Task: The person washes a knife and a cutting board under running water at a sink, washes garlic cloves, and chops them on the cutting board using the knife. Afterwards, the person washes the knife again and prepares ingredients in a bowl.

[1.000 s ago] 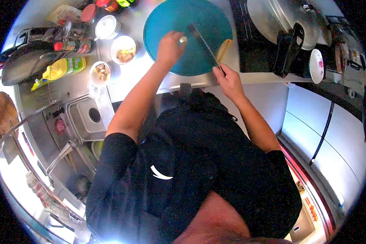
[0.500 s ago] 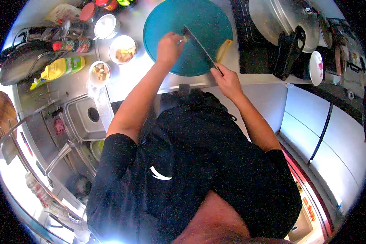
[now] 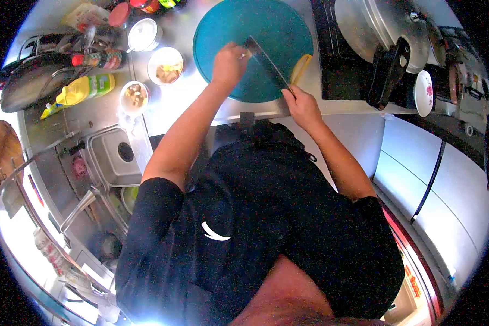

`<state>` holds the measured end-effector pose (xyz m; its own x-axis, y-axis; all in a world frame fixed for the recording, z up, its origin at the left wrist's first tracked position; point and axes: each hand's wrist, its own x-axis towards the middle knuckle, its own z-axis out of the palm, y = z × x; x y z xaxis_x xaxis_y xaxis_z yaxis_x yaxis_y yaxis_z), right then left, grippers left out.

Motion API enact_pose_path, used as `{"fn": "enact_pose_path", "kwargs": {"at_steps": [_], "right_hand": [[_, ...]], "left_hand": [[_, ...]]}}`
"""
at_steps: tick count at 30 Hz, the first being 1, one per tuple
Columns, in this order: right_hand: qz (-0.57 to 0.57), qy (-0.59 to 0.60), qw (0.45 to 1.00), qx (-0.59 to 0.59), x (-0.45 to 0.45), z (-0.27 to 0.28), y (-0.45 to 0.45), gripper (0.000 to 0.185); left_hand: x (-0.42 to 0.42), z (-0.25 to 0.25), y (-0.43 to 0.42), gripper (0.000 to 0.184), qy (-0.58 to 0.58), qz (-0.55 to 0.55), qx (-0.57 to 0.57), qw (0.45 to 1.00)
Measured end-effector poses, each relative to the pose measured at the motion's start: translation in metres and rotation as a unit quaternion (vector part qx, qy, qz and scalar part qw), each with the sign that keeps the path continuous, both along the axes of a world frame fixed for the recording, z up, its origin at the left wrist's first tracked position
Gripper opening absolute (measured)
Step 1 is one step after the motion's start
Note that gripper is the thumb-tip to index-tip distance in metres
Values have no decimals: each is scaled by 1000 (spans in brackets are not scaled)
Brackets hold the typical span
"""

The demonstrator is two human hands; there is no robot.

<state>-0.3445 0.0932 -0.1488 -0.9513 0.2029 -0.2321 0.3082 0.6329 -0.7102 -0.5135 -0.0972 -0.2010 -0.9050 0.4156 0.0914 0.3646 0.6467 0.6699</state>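
Note:
A round teal cutting board (image 3: 277,24) lies on the counter in front of me. Held by its handle in my right hand (image 3: 303,106), a kitchen knife (image 3: 271,66) slants up and left across the board. My left hand (image 3: 230,64) is closed in a pinch at the blade's far end. A small pale piece (image 3: 248,54) shows at its fingertips, too small to name. Along the board's right edge lies a yellow-handled tool (image 3: 301,68), apart from both hands.
Left of the board stand a bowl of cut food (image 3: 165,66), a smaller bowl with pale pieces (image 3: 134,96) and a white cup (image 3: 143,35). A yellow bottle (image 3: 84,91) lies behind them. The sink (image 3: 111,157) is lower left; a large pot (image 3: 358,27) sits on the stove at right.
The whole view has shifted slightly. My left fingers and the knife have moved only a little against each other; both hands keep their holds.

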Motion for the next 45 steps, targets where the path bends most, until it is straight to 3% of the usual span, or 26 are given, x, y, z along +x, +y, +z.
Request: {"fn": "enact_pose_path", "kwargs": {"at_steps": [6,16,21,32,45], "right_hand": [[-7,-68,998,1,-5,28,4,36],[14,-8,1000,-3,-2,27,3,28],[24,-31,995,91,-8,12,-4,30],[12,-32,998,48,-10,35,1,34],[36,-25,996,71,-11,16,3,33]], "left_hand": [[-1,2,-1,17,-4,-11,3,1000],[0,2,-5,14,17,-22,13,1000],[0,-2,-3,13,34,-28,2,999],[1,2,-1,14,13,-1,6,1000],[0,7,-4,13,31,-29,9,999]]}}
